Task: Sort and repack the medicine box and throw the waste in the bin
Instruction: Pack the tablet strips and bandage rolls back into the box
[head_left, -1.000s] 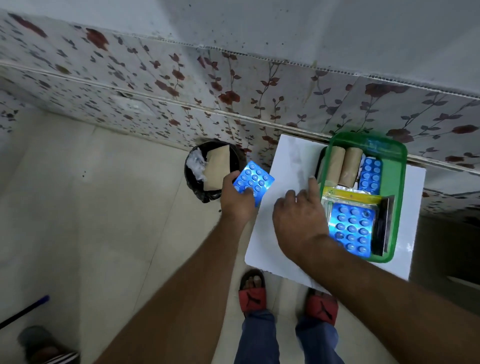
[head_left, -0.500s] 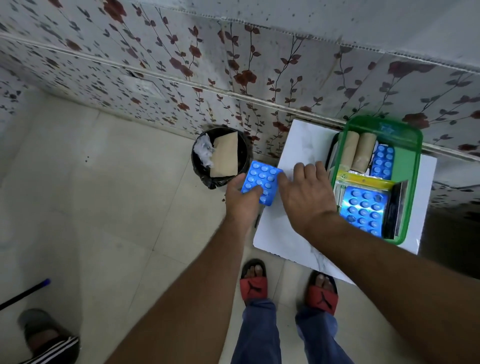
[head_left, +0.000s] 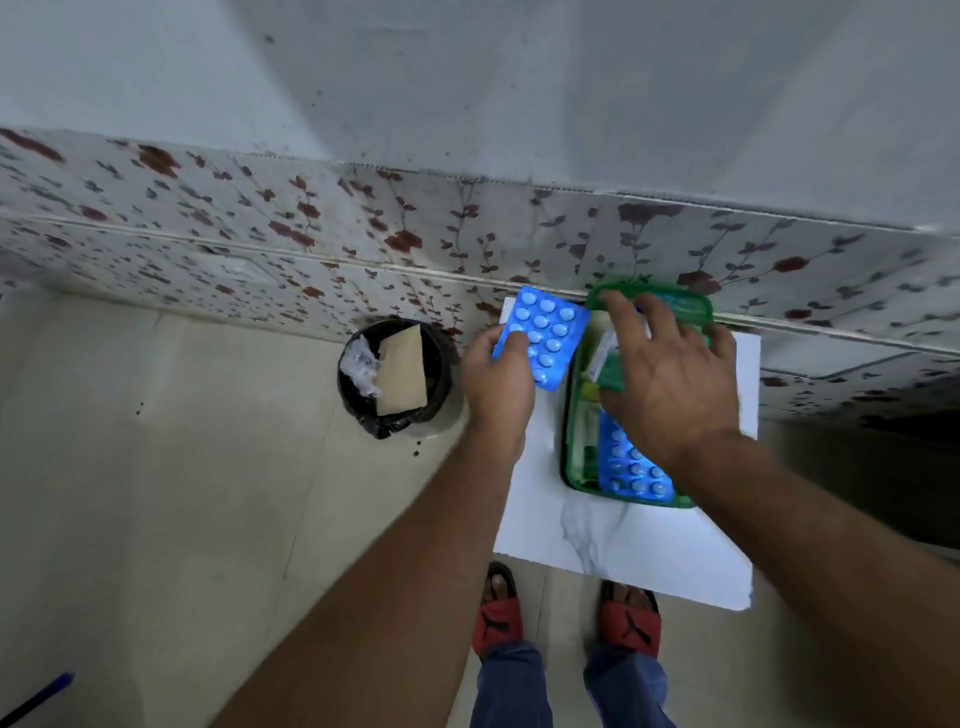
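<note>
My left hand (head_left: 496, 379) holds a blue blister pack of white pills (head_left: 543, 335) over the white table's left edge, beside the box. The green plastic medicine box (head_left: 571, 415) stands on the white marble-look table (head_left: 613, 540). Another blue blister pack (head_left: 631, 467) lies at the near end of the box. Spread over the middle of the box is my right hand (head_left: 670, 379), its fingers apart, hiding most of the contents. Whether it grips the green and white items under its thumb I cannot tell. A black-lined bin (head_left: 395, 376) on the floor to the left holds brown card and crumpled plastic.
A flower-patterned wall panel (head_left: 311, 234) runs behind the table and bin. My feet in red sandals (head_left: 498, 616) stand at the table's near edge. A blue stick (head_left: 36, 699) lies on the floor at the far lower left.
My left hand has carried the blue blister pack right, from near the bin to beside the box. My right hand has left the tabletop and now covers the box's contents.
</note>
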